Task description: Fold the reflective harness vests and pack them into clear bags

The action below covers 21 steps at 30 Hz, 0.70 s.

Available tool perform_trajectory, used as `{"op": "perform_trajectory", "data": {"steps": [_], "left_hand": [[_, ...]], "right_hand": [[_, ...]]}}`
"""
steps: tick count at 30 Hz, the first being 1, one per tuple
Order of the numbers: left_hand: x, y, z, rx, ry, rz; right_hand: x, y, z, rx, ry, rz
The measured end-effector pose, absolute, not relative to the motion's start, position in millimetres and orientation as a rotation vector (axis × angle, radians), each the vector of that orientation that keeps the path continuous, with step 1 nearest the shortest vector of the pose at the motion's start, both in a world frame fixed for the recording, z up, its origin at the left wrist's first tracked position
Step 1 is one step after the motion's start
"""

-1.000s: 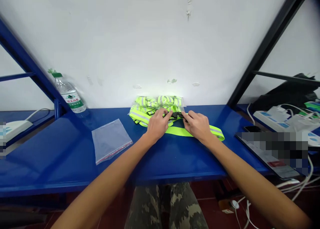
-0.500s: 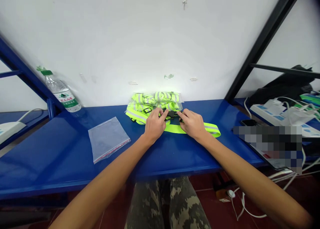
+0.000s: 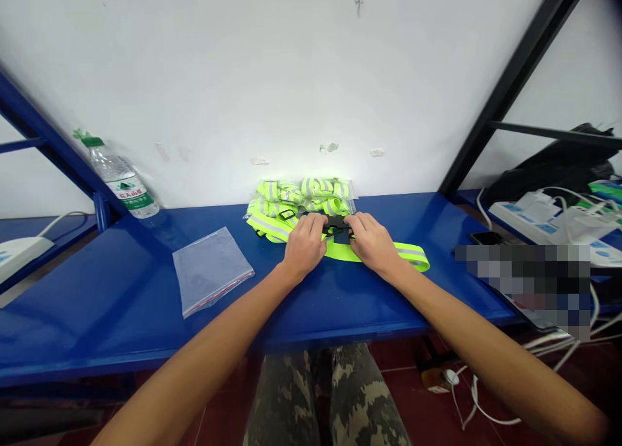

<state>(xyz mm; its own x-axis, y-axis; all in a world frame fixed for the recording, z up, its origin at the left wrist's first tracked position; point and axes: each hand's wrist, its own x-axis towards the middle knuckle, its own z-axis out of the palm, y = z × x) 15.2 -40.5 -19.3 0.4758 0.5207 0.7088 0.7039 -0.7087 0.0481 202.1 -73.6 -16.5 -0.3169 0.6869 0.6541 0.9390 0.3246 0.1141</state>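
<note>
A black plastic buckle on a neon yellow reflective belt is held between my two hands, just above the blue table. My left hand is closed on the buckle's left end. On its right end my right hand is closed, with thumb and fingers pinching. The buckle's two halves look joined. The belt's band runs under both hands, its looped end lying out to the right. Directly behind are clear bags of folded reflective belts, against the wall.
A stack of clear zip bags lies on the blue table at left. A water bottle leans by the wall. To the right are a phone, a blurred-out object and a white power strip with cables.
The buckle's halves have come together; a gap with prongs showed between them before. My hands have stayed in nearly the same place, and the view has shifted slightly.
</note>
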Motion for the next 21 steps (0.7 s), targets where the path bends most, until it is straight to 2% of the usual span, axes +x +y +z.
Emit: {"op": "perform_trajectory", "data": {"steps": [16,21], "left_hand": [[20,-40,-27,-2.455,-0.938,-1.130],[20,-47,-12,-2.649,-1.036,-1.300]], "right_hand": [[203,-69,-21,-1.106,-2.093,-0.495],[207,-68,-20,-1.029,-2.034,-0.512]]}}
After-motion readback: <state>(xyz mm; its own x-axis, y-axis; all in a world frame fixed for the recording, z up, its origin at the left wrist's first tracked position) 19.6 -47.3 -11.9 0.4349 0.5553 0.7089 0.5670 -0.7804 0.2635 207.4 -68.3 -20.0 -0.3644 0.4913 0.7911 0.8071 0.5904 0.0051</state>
